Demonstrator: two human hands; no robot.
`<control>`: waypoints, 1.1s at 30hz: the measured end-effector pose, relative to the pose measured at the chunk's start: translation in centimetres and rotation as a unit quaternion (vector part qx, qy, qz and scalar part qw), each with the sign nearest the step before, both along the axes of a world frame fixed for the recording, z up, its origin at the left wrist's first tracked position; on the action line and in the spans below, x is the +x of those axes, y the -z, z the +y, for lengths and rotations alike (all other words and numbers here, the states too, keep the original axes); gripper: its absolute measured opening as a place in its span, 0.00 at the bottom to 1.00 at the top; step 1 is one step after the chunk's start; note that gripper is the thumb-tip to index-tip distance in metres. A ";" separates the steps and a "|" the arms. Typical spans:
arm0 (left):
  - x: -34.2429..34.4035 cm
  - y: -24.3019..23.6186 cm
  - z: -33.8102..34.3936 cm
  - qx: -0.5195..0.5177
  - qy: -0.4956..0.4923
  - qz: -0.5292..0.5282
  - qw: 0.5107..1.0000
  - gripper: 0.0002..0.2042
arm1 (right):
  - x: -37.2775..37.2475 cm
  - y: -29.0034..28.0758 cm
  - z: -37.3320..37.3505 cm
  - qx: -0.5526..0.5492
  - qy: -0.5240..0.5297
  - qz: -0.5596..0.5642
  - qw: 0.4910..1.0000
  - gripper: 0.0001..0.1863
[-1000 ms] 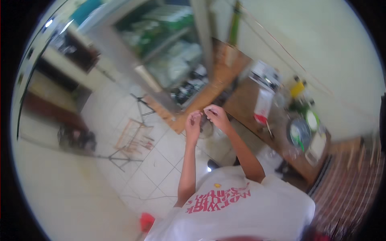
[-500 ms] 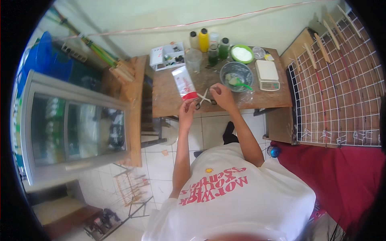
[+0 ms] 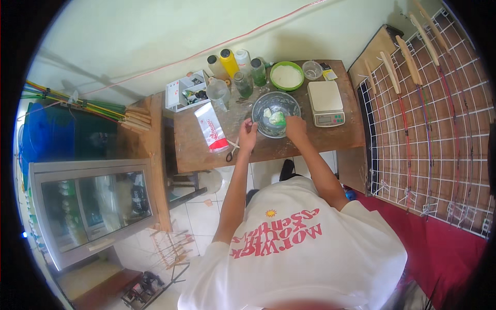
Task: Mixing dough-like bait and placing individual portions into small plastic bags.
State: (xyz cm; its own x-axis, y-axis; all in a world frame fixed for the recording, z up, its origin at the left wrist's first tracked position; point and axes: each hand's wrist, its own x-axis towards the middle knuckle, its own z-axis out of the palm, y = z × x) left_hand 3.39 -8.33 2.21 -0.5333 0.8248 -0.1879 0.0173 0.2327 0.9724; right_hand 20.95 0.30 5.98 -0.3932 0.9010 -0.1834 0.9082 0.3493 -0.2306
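Note:
A grey mixing bowl (image 3: pixel 292 103) stands near the front of the wooden table, with a pale, lumpy mass (image 3: pixel 267 112) inside. At its right rim my right hand (image 3: pixel 296 128) is closed around the handle of a green spatula (image 3: pixel 280 122), whose head lies in the mass. My left hand (image 3: pixel 248 136) is at the bowl's left rim, its fingers bent against the edge; the exact contact is hard to see. Scissors (image 3: pixel 232 150) lie just left of my left hand. Beside them is a white and red packet (image 3: pixel 211 127).
A digital scale (image 3: pixel 325 98) sits right of the bowl. Behind stand a green bowl of white powder (image 3: pixel 287 76), a yellow bottle (image 3: pixel 228 62), several jars, a clear jug (image 3: pixel 218 93) and a white organizer box (image 3: pixel 178 94). A wire rack (image 3: pixel 429 139) rises at the right.
Both hands have moved from the scissors to the bowl. My right hand has taken hold of the spatula, and my left hand has come to the left rim. The view has shifted too.

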 end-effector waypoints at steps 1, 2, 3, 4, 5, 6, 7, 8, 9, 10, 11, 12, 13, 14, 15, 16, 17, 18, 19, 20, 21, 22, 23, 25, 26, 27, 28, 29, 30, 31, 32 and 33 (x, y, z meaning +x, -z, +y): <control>0.0 0.3 0.6 -0.003 -0.004 -0.002 1.000 0.17 | -0.2 -0.1 0.5 -0.005 -0.005 0.005 1.000 0.08; -0.2 0.4 1.1 -0.007 -0.002 0.041 0.999 0.17 | -0.4 -0.3 0.7 -0.009 -0.011 0.010 1.000 0.07; -0.4 0.6 1.3 -0.011 -0.001 0.084 0.996 0.18 | -0.5 -0.5 0.7 -0.011 -0.015 0.008 1.000 0.07; -0.5 0.6 1.8 -0.010 -0.001 0.082 0.997 0.18 | -0.7 -0.7 0.8 -0.016 -0.012 0.009 1.000 0.07; -0.7 0.5 2.2 -0.022 -0.003 0.078 0.997 0.17 | -0.9 -1.1 0.9 -0.021 -0.008 0.011 1.000 0.07; -0.8 0.5 2.6 -0.034 -0.005 0.075 0.997 0.17 | -1.1 -1.2 1.3 -0.019 -0.009 0.009 1.000 0.07; -0.8 0.4 2.9 -0.032 -0.004 0.073 0.997 0.17 | -1.2 -1.2 1.5 -0.030 0.000 0.022 0.999 0.08; -0.7 0.3 3.3 -0.022 -0.008 0.089 0.996 0.15 | -1.3 -1.3 1.7 -0.040 0.010 0.034 0.999 0.09; -0.7 0.1 3.8 -0.010 -0.011 0.105 0.994 0.13 | -1.4 -1.4 2.0 -0.037 0.012 0.033 0.999 0.09; -0.8 0.3 3.9 -0.007 -0.010 0.103 0.995 0.13 | -1.6 -1.4 2.0 -0.041 0.028 0.062 0.997 0.12; -0.7 0.3 4.2 0.008 -0.011 0.110 0.994 0.12 | -1.6 -1.6 2.0 -0.045 0.045 0.091 0.994 0.15; -0.6 0.3 4.5 0.025 -0.011 0.116 0.993 0.11 | -1.4 -1.7 2.0 -0.039 0.048 0.091 0.994 0.15; -0.6 0.7 4.4 0.033 -0.011 0.118 0.992 0.11 | -1.2 -1.4 1.9 -0.053 0.057 0.113 0.990 0.19; -0.9 1.5 4.2 0.055 -0.007 0.134 0.989 0.11 | -1.3 -1.5 2.2 -0.064 0.066 0.138 0.986 0.22; -1.5 2.4 4.1 0.078 -0.002 0.150 0.986 0.11 | -1.6 -2.1 1.8 -0.065 0.068 0.143 0.985 0.22; -1.7 3.2 3.8 0.078 -0.005 0.155 0.985 0.11 | -1.8 -2.4 1.2 -0.065 0.075 0.146 0.984 0.22; -1.8 3.6 3.8 0.080 -0.006 0.160 0.984 0.11 | -1.7 -1.7 0.9 -0.054 0.072 0.146 0.985 0.21; -1.8 3.7 4.1 0.074 -0.002 0.145 0.987 0.11 | -1.5 -0.5 1.0 -0.042 0.072 0.145 0.986 0.20; -1.9 3.8 4.2 0.063 -0.001 0.128 0.990 0.12 | -1.7 -0.1 1.2 -0.031 0.079 0.147 0.985 0.20; -1.9 3.6 4.2 0.070 0.004 0.127 0.989 0.12 | -2.1 0.1 0.8 -0.031 0.084 0.134 0.987 0.19; -1.9 3.6 4.3 0.068 -0.001 0.120 0.990 0.12 | -2.4 0.2 0.9 -0.032 0.088 0.121 0.988 0.18; -2.0 3.2 4.3 0.064 -0.005 0.113 0.992 0.12 | -2.8 -0.3 0.8 -0.029 0.093 0.120 0.988 0.18; -2.0 3.0 4.5 0.065 -0.001 0.111 0.992 0.12 | -3.0 -0.7 0.7 -0.025 0.099 0.131 0.986 0.17; -1.9 2.7 4.6 0.084 -0.016 0.103 0.991 0.13 | -3.5 -0.8 0.3 -0.028 0.111 0.140 0.984 0.16; -2.2 2.7 4.6 0.075 -0.010 0.101 0.992 0.13 | -3.8 -0.6 0.4 -0.019 0.117 0.146 0.982 0.16; -2.5 2.7 4.7 0.075 -0.005 0.107 0.991 0.13 | -3.9 -0.2 0.4 -0.010 0.123 0.151 0.981 0.16; -3.1 3.1 4.4 0.072 -0.009 0.113 0.991 0.13 | -4.5 0.3 0.3 -0.022 0.121 0.147 0.981 0.16; -3.0 2.7 4.5 0.063 -0.004 0.108 0.992 0.13 | -4.3 0.7 0.3 0.007 0.127 0.170 0.977 0.16; -2.9 2.3 4.7 0.083 -0.003 0.108 0.991 0.13 | -4.0 1.1 0.0 0.035 0.133 0.192 0.972 0.15; -2.8 1.8 4.8 0.103 -0.005 0.108 0.989 0.13 | -3.7 0.8 -0.2 0.027 0.136 0.186 0.973 0.15; -2.8 1.6 4.6 0.094 -0.005 0.104 0.990 0.13 | -3.4 -0.6 -0.5 0.044 0.130 0.204 0.969 0.15; -2.7 1.3 4.7 0.069 -0.001 0.117 0.991 0.14 | -2.9 -1.8 -0.9 0.063 0.128 0.221 0.965 0.14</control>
State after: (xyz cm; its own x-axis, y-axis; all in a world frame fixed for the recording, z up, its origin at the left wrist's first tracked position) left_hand 0.73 -3.67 0.87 -0.5498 0.8334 0.0566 0.2464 0.0971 0.9643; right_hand 18.01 -0.61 7.82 -0.1703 0.9829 0.0694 0.7904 0.1783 -0.5860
